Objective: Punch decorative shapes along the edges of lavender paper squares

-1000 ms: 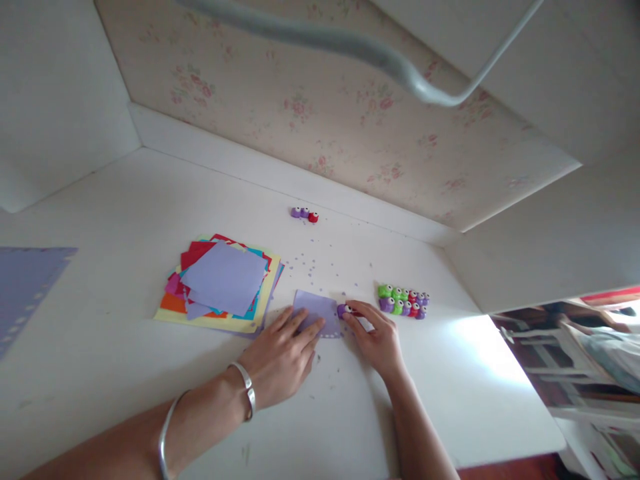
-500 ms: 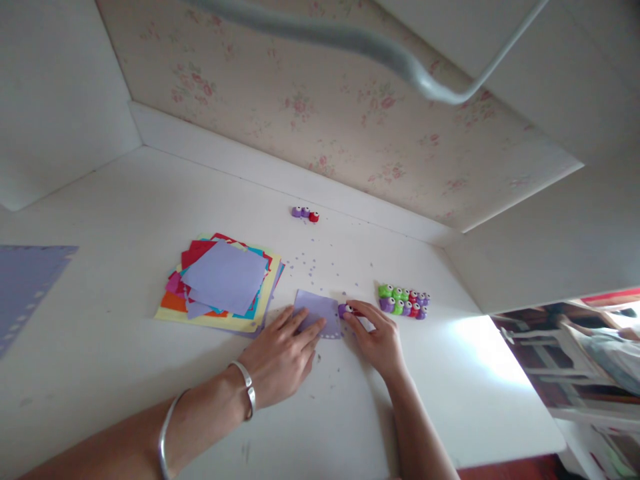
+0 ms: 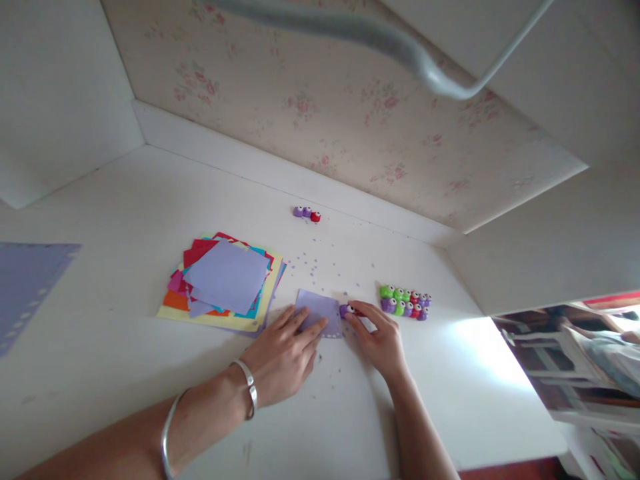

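A small purple paper sheet [image 3: 325,311] lies on the white table, with a row of punched holes along its near edge. My left hand [image 3: 290,350] rests flat on the sheet's left part, fingers spread. At the sheet's right edge, my right hand [image 3: 377,337] pinches a purple paper punch [image 3: 346,311] between thumb and fingers. The punch meets the paper's edge there; whether the paper is inside its slot I cannot tell. Tiny purple paper cutouts [image 3: 314,270] lie scattered beyond the sheet.
A stack of coloured papers [image 3: 230,277] lies left of my hands. Two rows of green, red and purple punches [image 3: 406,303] stand to the right, three more punches [image 3: 307,213] near the back wall. A large purple sheet [image 3: 30,287] with a punched edge lies far left.
The whole view has shifted very slightly. Both hands, the sheet and the punch keep the same places relative to one another.
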{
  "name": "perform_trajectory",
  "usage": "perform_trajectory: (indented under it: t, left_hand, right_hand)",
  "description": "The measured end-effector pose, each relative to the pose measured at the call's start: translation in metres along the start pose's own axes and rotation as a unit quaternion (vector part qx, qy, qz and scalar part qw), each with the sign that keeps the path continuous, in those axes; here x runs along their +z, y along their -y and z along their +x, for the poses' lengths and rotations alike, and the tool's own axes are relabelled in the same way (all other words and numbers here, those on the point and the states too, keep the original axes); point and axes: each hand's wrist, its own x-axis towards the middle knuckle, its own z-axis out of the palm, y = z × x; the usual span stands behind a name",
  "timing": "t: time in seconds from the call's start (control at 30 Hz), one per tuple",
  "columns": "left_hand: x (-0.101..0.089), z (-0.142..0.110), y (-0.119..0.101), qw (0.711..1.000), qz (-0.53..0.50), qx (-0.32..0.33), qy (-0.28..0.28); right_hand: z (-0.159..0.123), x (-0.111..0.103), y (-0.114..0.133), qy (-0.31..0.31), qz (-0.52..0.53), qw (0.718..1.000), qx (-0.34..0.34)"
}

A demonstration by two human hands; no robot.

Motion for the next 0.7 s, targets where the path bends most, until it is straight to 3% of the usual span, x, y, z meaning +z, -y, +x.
perform_trajectory:
  t: [0.7]
  left_hand:
    - [0.0010,-0.0003,-0.0002,1.000,-0.006,0.000,0.003]
  right_hand:
    - [0.0015,0.0009,0.0015,0.001,-0.006,1.000,0.001]
